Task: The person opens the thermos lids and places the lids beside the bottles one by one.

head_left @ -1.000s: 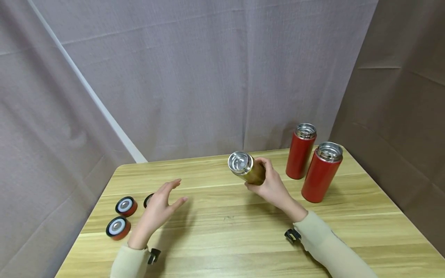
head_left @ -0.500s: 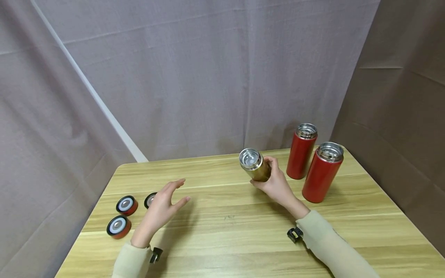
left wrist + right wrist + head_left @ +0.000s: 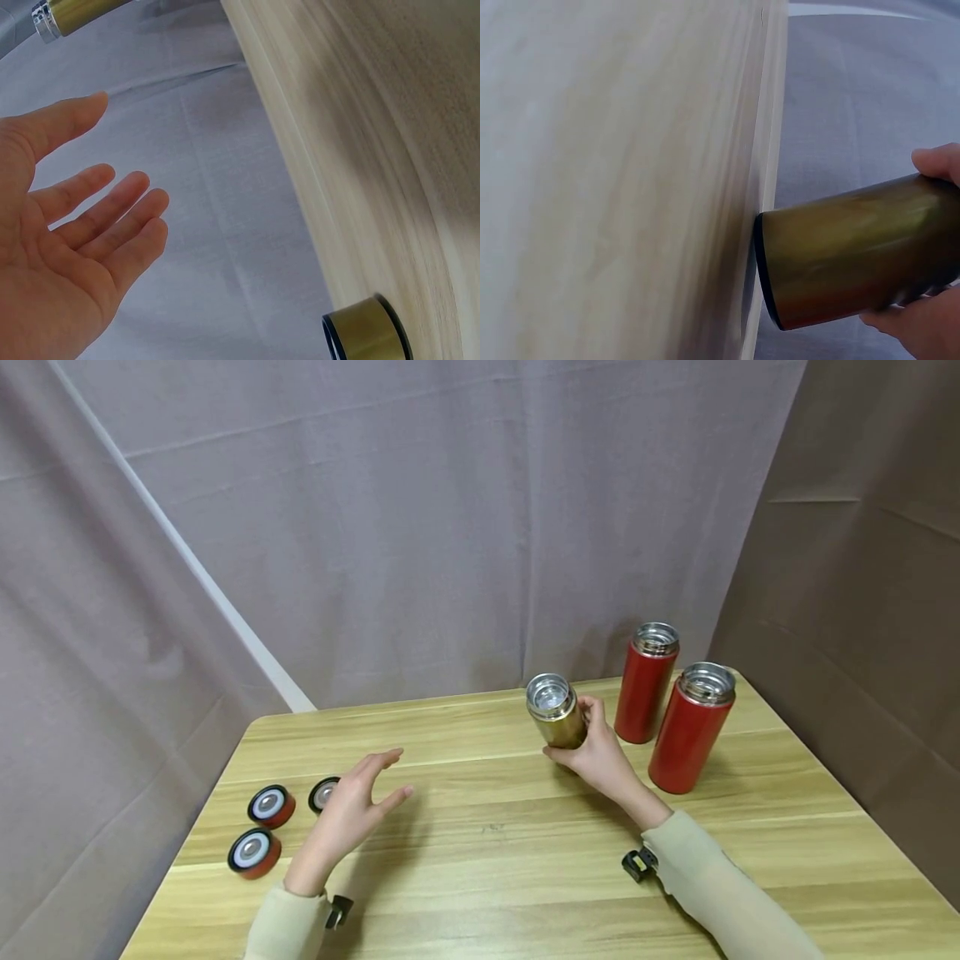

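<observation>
My right hand (image 3: 600, 758) grips a gold vacuum flask (image 3: 562, 728) round its body, thumb on the near side. The flask has no lid, and its steel mouth faces up with a slight tilt. In the right wrist view its black-rimmed base (image 3: 769, 274) is close over the wooden table. My left hand (image 3: 348, 810) hovers at the left with thumb and fingers spread, holding nothing. Beneath and beyond it sits a lid (image 3: 322, 794), partly hidden by the hand; the left wrist view shows this lid's gold side (image 3: 366, 330).
Two open red flasks, one farther back (image 3: 647, 693) and one nearer (image 3: 692, 735), stand upright right of my right hand. Two red lids (image 3: 272, 806) (image 3: 255, 853) lie at the left, insides up. A grey curtain (image 3: 420, 543) hangs behind the table's back edge (image 3: 420, 703).
My right hand has carried the gold flask to the right, toward the red flasks, and turned it more upright. The left hand has barely moved.
</observation>
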Demonstrator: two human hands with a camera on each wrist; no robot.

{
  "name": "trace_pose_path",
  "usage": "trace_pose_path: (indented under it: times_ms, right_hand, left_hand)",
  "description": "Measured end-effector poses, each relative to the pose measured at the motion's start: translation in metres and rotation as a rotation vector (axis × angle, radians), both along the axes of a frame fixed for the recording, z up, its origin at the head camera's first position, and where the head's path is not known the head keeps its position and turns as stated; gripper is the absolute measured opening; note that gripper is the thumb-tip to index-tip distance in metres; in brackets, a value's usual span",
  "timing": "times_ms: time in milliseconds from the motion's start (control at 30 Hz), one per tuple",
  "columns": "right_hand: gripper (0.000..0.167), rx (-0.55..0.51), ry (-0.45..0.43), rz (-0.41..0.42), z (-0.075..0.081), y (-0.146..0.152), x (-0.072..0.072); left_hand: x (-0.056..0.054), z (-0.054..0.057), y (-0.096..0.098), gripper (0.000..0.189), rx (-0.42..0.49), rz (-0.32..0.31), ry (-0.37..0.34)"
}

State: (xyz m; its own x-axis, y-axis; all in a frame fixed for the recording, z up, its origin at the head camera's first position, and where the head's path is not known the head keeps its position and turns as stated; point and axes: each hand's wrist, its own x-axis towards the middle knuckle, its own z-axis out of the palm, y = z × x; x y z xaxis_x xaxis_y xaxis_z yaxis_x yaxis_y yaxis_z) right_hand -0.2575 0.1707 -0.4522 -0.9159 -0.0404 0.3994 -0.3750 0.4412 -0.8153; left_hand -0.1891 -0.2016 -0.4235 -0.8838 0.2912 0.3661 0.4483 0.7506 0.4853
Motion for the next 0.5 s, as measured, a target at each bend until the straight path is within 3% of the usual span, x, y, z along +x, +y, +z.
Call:
trace_pose_path:
  times_ms: [500]
  right_hand:
    - [0.087, 0.019, -0.013, -0.016, 0.0017, 0.0010, 0.0000]
  left_hand:
    - [0.0000, -0.0028, 0.0004, 0.061, 0.006, -0.021, 0.013]
